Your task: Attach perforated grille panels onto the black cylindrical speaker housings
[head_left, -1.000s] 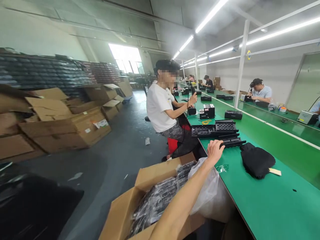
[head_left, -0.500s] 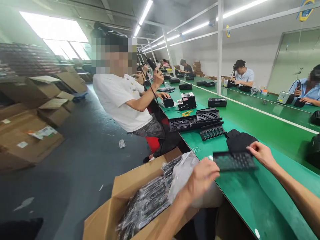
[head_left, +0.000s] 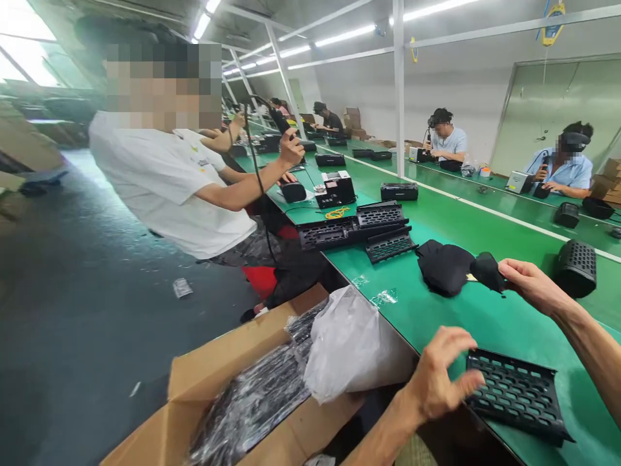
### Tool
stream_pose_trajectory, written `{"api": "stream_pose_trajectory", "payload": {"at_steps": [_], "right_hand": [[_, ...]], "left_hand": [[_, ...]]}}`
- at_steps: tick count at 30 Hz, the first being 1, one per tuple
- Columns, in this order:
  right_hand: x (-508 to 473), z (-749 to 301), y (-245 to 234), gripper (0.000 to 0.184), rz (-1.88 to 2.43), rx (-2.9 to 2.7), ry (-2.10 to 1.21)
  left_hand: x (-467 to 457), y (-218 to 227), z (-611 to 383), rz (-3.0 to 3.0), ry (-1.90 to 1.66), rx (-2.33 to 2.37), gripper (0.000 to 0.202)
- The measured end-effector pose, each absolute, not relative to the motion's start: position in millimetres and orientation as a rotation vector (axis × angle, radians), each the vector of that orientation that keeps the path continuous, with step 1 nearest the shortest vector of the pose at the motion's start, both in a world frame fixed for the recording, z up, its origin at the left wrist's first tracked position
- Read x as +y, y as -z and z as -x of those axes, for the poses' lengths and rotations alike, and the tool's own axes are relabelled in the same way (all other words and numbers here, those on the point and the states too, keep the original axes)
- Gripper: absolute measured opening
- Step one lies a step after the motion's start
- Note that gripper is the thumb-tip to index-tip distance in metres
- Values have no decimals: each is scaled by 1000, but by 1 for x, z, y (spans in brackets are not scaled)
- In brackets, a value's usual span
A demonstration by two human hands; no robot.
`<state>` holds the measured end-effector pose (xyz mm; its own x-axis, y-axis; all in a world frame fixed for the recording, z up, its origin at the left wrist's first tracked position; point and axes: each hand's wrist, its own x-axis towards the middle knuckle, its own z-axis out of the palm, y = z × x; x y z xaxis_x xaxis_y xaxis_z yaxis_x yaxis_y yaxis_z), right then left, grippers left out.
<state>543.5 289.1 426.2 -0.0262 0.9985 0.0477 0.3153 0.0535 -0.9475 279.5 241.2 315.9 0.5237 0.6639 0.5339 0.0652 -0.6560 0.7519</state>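
The left hand (head_left: 439,375) was open just beside a black perforated panel (head_left: 514,395) lying lengthwise along the green workbench (head_left: 509,330) edge, while the right hand (head_left: 533,288) pinched black fabric (head_left: 488,272) in a factory hall (head_left: 349,84).

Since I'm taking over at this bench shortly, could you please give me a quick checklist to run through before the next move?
1. Black perforated grille panel lying flat on the green bench: ok.
2. Panel set back from the bench's near edge: not ok, it sits very close to that edge.
3. Left hand open and not gripping the panel: ok.
4. Right hand holding the black soft piece: ok, it is held in the fingers.
5. Soft piece apart from the black fabric bundle: cannot tell, they look very close.
6. Panel free of damage: cannot tell from this view.
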Motion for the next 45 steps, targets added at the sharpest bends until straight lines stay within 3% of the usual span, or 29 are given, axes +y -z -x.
{"api": "stream_pose_trajectory", "payload": {"at_steps": [5, 9, 12, 16, 17, 18, 22, 26, 30, 34, 37, 40, 42, 45], "right_hand": [[198, -528, -414, 54, 1175, -1199, -1306], [162, -528, -392, 46, 1103, -1012, -1436], [150, -536, -383, 47, 1077, -906, -1489], [142, -538, -386, 98, 1206, -1075, -1361], [141, -538, -387, 103, 1284, -1168, -1250], [139, -538, -388, 97, 1373, -1256, -1126], [134, -548, -380, 44, 1694, -1421, -850], [126, -562, -357, 23, 1890, -1437, -795], [117, -567, -345, 24, 2062, -1465, -714], [115, -576, -344, 28, 2125, -1414, -617], [123, -578, -338, 33, 2103, -1408, -582], [131, -574, -333, 20, 2046, -1421, -598], [132, -572, -335, 15, 1993, -1415, -644], [127, -570, -347, 23, 1886, -1375, -790]], "left_hand": [[267, -354, -309, -1280, -1066, 548, 97], [266, -372, -333, -1311, -839, 453, 51], [258, -385, -343, -1480, -761, 469, 30], [251, -408, -352, -1693, -552, 355, 20], [251, -414, -354, -1750, -502, 326, 20], [252, -418, -355, -1814, -460, 318, 20], [261, -420, -355, -2124, -336, 460, 18], [257, -398, -355, -2451, -152, 615, 13], [241, -379, -349, -2705, -50, 783, 24], [244, -367, -329, -2667, -309, 986, 44], [256, -354, -314, -2499, -314, 1045, 31], [262, -343, -308, -2353, -366, 1004, 14], [260, -341, -307, -2204, -437, 970, 16], [253, -344, -307, -1835, -440, 939, 25]]}}
